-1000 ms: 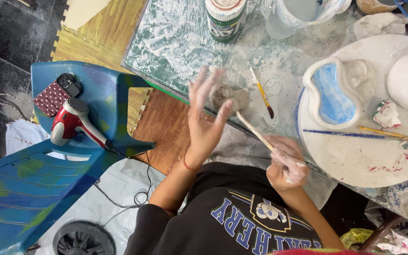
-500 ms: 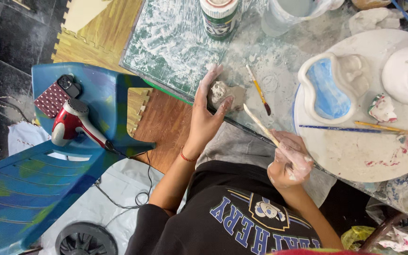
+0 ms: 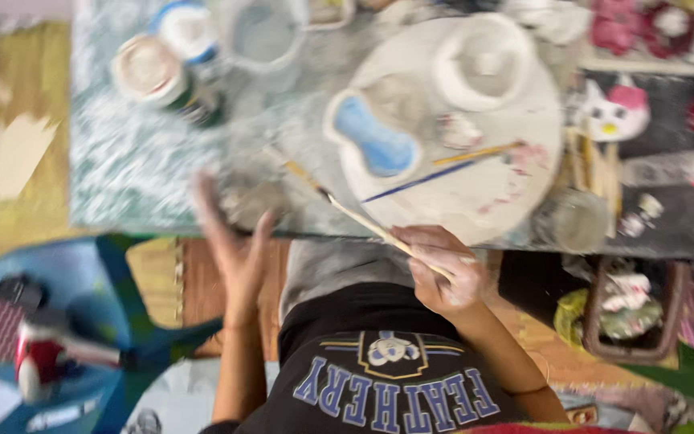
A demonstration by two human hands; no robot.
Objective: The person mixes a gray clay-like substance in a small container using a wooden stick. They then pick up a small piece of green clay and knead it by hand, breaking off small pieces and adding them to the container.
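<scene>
Two hands were at work at the near edge of the table, held well apart. Our right hand (image 3: 442,272) was closed around the handle of a thin wooden paintbrush (image 3: 347,210), whose tip pointed up and to the left, over the table's paint-flecked covering (image 3: 130,153). Our left hand (image 3: 233,241) was open, fingers spread and empty, raised beside a small greyish lump (image 3: 257,199) on the covering; the blur kept us from telling whether it touched that piece. Just past the brush lay a round white board (image 3: 483,181) bearing a pale dish (image 3: 373,141) with blue paint inside it, and behind that a white bowl-shaped piece (image 3: 483,60) still bare of colour. Two more brushes, one blue-handled (image 3: 419,181) and one yellow-handled (image 3: 475,153), rested crossed on the board, near pink smears. We judged the painting to be only partly done: the dish had its blue, while the bowl and the grey lump showed no colour yet. Farther back stood a clear jug (image 3: 267,36) whose contents we could not make out, and two paint pots (image 3: 166,60) with lids on. To the right sat a small cat-faced figure (image 3: 608,116), white with pink, and a brown basket (image 3: 632,317) of crumpled scraps below the table edge.
</scene>
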